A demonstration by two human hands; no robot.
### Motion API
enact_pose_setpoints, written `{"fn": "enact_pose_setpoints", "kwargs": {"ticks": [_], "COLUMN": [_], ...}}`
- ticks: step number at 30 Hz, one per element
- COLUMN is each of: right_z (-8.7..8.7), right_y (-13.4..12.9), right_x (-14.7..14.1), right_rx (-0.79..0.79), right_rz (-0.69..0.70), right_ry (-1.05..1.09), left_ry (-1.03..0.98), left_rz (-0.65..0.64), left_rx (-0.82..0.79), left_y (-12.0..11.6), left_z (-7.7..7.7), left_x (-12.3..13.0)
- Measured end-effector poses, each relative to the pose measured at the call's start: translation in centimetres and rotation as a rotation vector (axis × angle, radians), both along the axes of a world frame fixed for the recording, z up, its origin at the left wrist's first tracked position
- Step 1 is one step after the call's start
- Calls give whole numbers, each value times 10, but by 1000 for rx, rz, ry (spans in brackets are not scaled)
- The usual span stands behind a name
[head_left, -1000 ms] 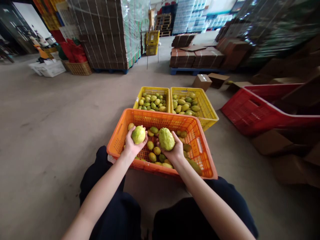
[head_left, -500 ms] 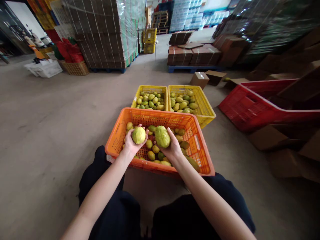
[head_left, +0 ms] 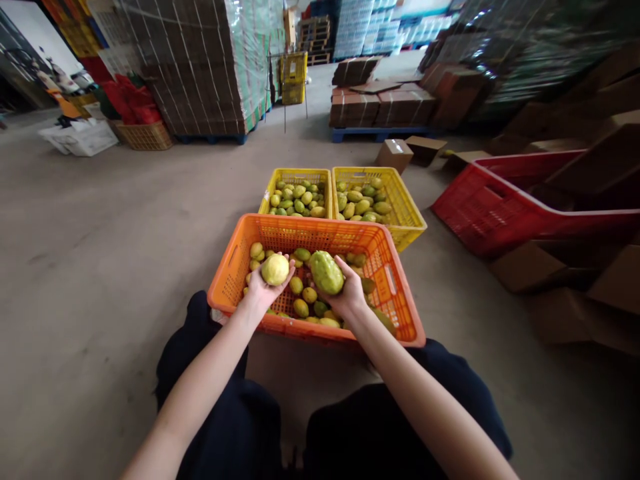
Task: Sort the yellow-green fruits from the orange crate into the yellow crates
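My left hand (head_left: pixel 267 287) is curled from below round a pale yellow lemon (head_left: pixel 275 270). In my right hand (head_left: pixel 349 293) lies a larger, bumpy green lemon (head_left: pixel 327 273), tilted, with the fingers round its right side and underside. Both fruits are held side by side over an orange plastic crate (head_left: pixel 220 283). Loose yellow and green lemons (head_left: pixel 301 307) are scattered on the crate's perforated floor. My hands and forearms hide part of them.
Behind the orange crate stand two yellow crates (head_left: pixel 270 193) (head_left: pixel 407 212) holding more fruit. To the right is a red crate (head_left: pixel 465 207) with cardboard boxes (head_left: pixel 535 273) beside it. Wrapped pallet stacks (head_left: pixel 195 73) and a small carton (head_left: pixel 395 155) are farther back.
The lemon in my left hand has turned, showing a plainer yellow side. The green one in my right hand has rolled to a more slanted position. The view has shifted slightly.
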State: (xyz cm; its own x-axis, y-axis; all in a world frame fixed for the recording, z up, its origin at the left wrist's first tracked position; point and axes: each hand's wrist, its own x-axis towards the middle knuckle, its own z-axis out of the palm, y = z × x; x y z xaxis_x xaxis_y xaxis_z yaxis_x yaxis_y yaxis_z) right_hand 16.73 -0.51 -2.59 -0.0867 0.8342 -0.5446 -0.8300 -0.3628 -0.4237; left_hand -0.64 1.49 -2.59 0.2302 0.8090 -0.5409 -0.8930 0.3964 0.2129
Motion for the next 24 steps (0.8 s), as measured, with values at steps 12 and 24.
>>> {"fn": "enact_pose_setpoints", "kwargs": {"ticks": [12,24], "right_z": [4,2], "right_y": [-5,-1], "right_x": [-1,0], "right_rx": [102,-15], "right_rz": [18,65], "right_ry": [-5,42], "left_ry": [60,82], "left_rz": [-69,-17], "left_rx": [91,50], "left_y": [-2,-2], "left_z": [15,10], "left_x": [1,2]}}
